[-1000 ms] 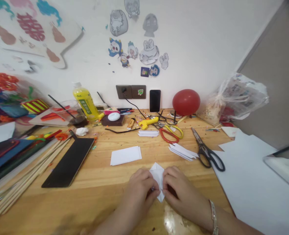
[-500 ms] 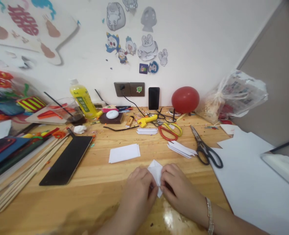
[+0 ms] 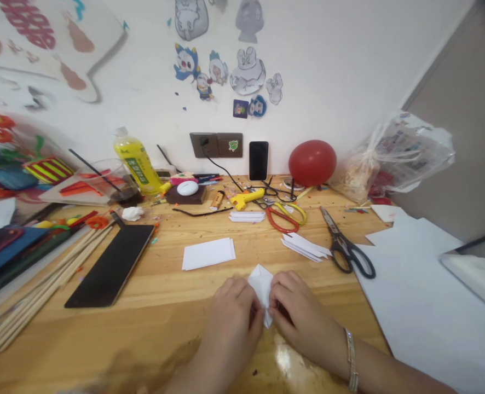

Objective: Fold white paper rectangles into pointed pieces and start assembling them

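A small folded white paper (image 3: 261, 285) with pointed ends lies low over the wooden table, between my two hands. My left hand (image 3: 236, 309) pinches its left edge, thumb and fingers together. From the right, my right hand (image 3: 294, 306) grips the opposite edge with curled fingers; a beaded bracelet (image 3: 351, 358) circles that wrist. The fingers hide parts of the paper's sides. Beyond the hands lies a stack of white paper rectangles (image 3: 208, 254). Several folded paper strips (image 3: 306, 246) sit to the right of it, and another folded bundle (image 3: 247, 216) is farther back.
Black-handled scissors (image 3: 347, 249) lie at right beside large white sheets (image 3: 427, 306). A dark tablet (image 3: 111, 265) and wooden sticks (image 3: 49, 290) are at left. Toward the wall are a yellow bottle (image 3: 138, 164), a glue gun (image 3: 246, 198), red-and-yellow scissors (image 3: 286, 214) and a red balloon (image 3: 312, 163).
The view has shifted slightly, so the background sits a little higher. Both hands keep hold of the folded paper in nearly the same place, with only small finger movement.
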Demonstrator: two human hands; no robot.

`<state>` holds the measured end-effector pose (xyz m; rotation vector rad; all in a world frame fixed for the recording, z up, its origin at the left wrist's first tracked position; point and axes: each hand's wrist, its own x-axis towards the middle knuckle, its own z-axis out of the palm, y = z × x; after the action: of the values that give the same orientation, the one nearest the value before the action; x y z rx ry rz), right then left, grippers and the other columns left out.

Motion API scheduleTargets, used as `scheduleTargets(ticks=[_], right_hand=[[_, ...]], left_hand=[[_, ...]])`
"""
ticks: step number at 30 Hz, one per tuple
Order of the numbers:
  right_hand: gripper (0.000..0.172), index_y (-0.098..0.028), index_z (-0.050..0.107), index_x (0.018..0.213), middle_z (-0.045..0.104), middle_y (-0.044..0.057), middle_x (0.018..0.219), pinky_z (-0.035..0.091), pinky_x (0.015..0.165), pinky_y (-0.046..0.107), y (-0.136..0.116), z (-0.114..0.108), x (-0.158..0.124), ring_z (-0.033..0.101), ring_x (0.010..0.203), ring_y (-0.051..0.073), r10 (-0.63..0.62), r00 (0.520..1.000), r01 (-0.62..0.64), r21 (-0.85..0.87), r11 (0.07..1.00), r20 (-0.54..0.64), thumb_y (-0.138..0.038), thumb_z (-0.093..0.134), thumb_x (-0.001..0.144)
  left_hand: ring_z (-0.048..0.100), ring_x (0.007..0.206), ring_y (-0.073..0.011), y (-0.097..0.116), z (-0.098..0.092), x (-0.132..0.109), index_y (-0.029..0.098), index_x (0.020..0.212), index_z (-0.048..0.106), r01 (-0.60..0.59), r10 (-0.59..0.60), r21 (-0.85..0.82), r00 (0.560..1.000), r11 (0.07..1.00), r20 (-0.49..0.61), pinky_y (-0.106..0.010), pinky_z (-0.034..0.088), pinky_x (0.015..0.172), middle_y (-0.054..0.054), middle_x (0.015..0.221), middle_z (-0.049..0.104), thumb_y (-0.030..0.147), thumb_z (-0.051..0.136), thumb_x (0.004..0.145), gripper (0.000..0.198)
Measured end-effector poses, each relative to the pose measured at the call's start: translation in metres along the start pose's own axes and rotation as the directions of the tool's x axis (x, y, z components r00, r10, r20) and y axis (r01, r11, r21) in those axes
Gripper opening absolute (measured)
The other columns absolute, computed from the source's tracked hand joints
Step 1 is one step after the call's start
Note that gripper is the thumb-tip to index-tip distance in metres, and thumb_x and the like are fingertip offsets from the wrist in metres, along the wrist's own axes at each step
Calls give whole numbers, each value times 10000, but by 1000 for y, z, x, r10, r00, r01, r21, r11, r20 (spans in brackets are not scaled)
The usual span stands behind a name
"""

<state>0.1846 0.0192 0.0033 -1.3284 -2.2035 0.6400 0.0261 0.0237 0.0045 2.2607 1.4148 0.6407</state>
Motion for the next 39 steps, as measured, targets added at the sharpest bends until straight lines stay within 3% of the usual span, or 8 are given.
scheduleTargets(ticks=[12, 19, 29, 39], right_hand=[[182, -181, 463, 688, 509, 37, 806, 381, 691, 328, -1, 0, -2, 452, 791, 199, 5, 1000, -5, -17, 1000, -17, -16, 494, 759], [147, -184, 491, 733, 508, 29, 822, 370, 699, 325, -3, -3, -3, 457, 807, 202, 2, 1000, -1, -17, 1000, 11, -50, 550, 732], [245, -196, 500, 839, 516, 21, 905, 354, 750, 342, -3, -3, -2, 446, 856, 211, 29, 998, -28, -13, 1000, 64, -70, 629, 674], [244, -205, 503, 871, 513, 20, 910, 360, 752, 346, -5, -5, -1, 443, 856, 210, 62, 996, -61, -10, 998, 71, -84, 622, 695]], left_hand=[[500, 756, -214, -1, 0, 1, 175, 653, 557, 22, -23, 18, 999, 1000, 42, -326, 366, 665, -30, 739, 569, 133, 601, 755, 120], [505, 752, -201, -1, -3, 3, 184, 640, 558, 25, -25, -2, 999, 1000, 39, -307, 359, 658, -11, 721, 568, 89, 607, 705, 125], [516, 749, -191, -2, -4, 5, 190, 632, 552, 31, -29, -23, 998, 999, 59, -297, 359, 663, 2, 710, 575, 75, 637, 686, 153], [510, 802, -242, -6, -13, 7, 198, 657, 570, 106, -115, 169, 992, 980, 46, -335, 358, 672, -22, 778, 544, 270, 714, 675, 162]])
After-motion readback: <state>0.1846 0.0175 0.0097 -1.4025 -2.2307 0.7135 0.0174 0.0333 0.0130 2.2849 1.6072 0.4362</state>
